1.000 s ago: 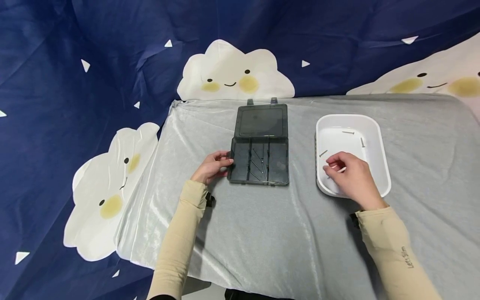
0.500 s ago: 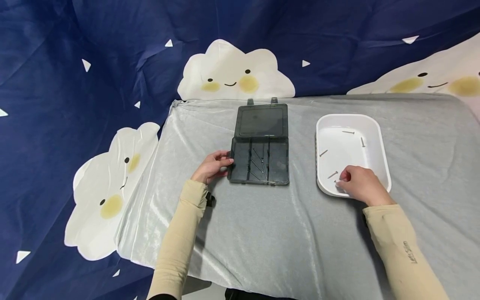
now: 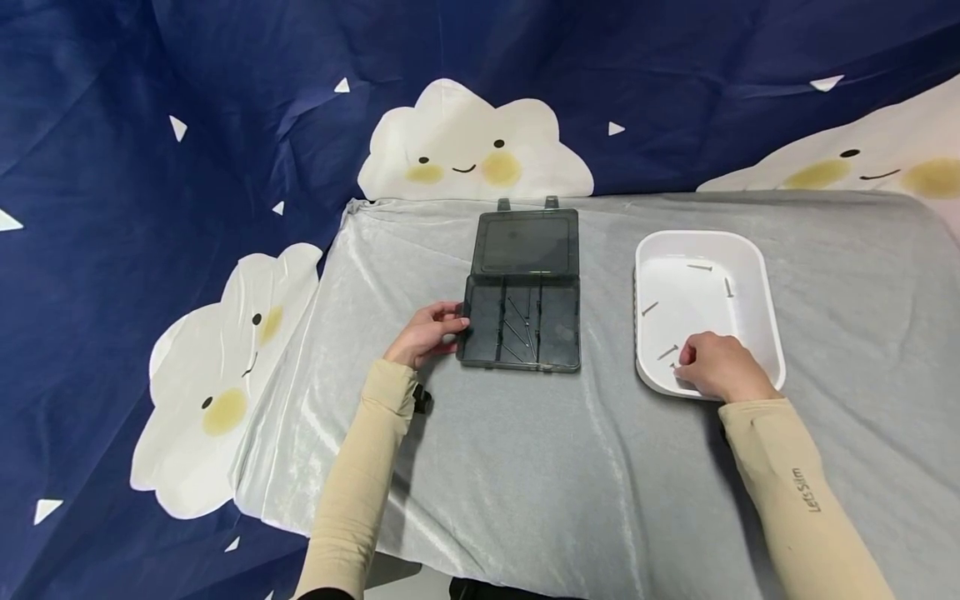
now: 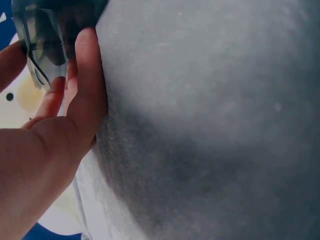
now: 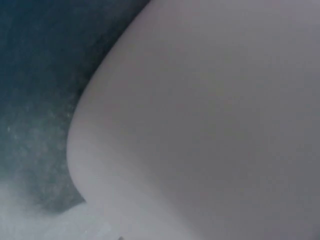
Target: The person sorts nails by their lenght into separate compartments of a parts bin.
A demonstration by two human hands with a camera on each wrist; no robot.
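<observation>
An open dark see-through compartment box (image 3: 560,325) lies on the cloth, its lid (image 3: 525,242) folded back. My left hand (image 3: 426,333) grips its left edge, thumb on the top of the wall; in the left wrist view the fingers (image 4: 87,65) lie against the box's side. Several long thin screws (image 3: 516,333) lie in the middle compartment. To the right, my right hand (image 3: 723,367) reaches into a white tray (image 3: 768,325), pinching at a small screw (image 3: 672,366) at its fingertips, mostly hidden. Another screw (image 3: 667,352) lies just beyond those fingertips.
More screws lie spread in the tray, one (image 3: 700,267) at the back, one (image 3: 728,287) at the right and one (image 3: 650,307) at the left. Grey cloth (image 3: 525,467) covers the table. The tray's wall (image 5: 200,125) fills the right wrist view, blurred.
My right hand has moved right and nearer inside the tray, uncovering a screw, and now stays low at another one. The left hand and the box have kept their places.
</observation>
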